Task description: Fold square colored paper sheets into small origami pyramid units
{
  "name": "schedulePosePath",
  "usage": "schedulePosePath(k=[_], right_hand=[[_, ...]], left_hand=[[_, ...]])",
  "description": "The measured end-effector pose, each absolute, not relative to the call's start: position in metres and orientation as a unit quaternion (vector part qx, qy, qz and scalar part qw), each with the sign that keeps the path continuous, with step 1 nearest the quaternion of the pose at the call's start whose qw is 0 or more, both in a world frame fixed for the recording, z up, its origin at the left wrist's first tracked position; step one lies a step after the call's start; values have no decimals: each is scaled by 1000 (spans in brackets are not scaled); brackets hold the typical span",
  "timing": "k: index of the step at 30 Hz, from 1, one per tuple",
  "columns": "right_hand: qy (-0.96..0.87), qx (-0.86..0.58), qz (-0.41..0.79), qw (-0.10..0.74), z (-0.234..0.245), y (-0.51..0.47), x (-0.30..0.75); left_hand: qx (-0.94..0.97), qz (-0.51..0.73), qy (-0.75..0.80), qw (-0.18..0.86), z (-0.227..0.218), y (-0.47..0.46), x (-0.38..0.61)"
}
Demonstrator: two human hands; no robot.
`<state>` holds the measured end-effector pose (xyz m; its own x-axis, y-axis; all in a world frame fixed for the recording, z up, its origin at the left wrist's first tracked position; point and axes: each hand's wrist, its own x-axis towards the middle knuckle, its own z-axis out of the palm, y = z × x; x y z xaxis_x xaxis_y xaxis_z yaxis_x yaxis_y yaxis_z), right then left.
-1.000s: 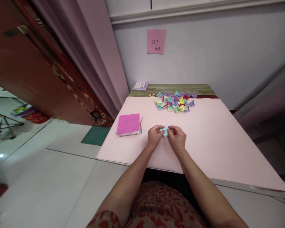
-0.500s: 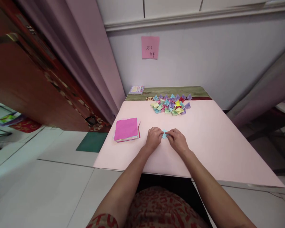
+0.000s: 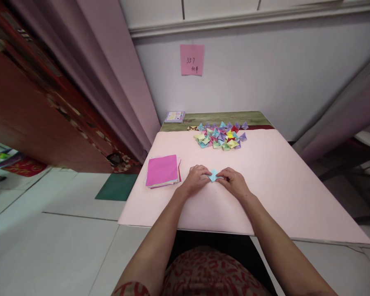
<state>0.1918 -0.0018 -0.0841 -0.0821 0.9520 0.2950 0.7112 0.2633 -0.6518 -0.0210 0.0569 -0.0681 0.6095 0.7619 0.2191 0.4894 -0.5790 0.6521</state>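
A small light-blue folded paper (image 3: 213,175) lies on the pink sheet covering the table (image 3: 274,181). My left hand (image 3: 196,179) pinches its left side with curled fingers. From the other side my right hand (image 3: 235,182) pinches it too. Both hands rest low on the pink sheet. Most of the blue paper is hidden by my fingers.
A stack of square coloured papers (image 3: 162,171), magenta on top, lies left of my hands. A pile of several folded paper pieces (image 3: 220,135) sits at the far edge. A paper pack (image 3: 174,116) is at the back left corner. A pink note (image 3: 191,60) hangs on the wall.
Both hands have lowered the blue paper onto the sheet and keep pressing it. The view has shifted slightly.
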Motion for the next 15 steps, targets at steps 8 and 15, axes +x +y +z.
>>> schedulePosePath(k=[8, 15], right_hand=[[-695, -615, 141, 344, -81, 0, 185], [-666, -662, 136, 315, -79, 4, 179]], left_hand=[[834, 276, 398, 265, -71, 59, -13], [827, 292, 421, 233, -73, 57, -9]])
